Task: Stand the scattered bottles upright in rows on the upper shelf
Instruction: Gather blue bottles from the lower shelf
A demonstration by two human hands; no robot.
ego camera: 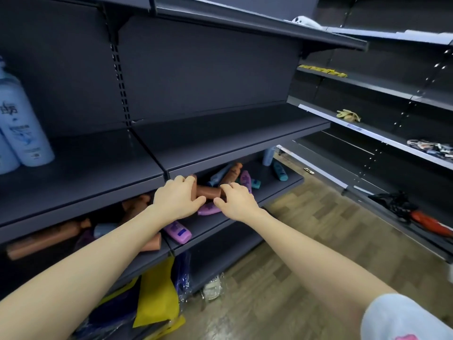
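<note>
Scattered bottles lie on the lower shelf: brown ones, a purple one, another purple one and a teal one. My left hand is under the upper shelf's front edge, its fingers curled around a brown bottle lying on its side. My right hand hovers at that bottle's other end, fingers apart, thumb over a purple bottle. The upper shelf is bare here; two tall white-blue bottles stand upright at its far left.
A pale blue bottle stands at the back of the lower shelf. Yellow and blue bags and a clear bottle sit at floor level. Side shelving at the right holds gloves and a red tool.
</note>
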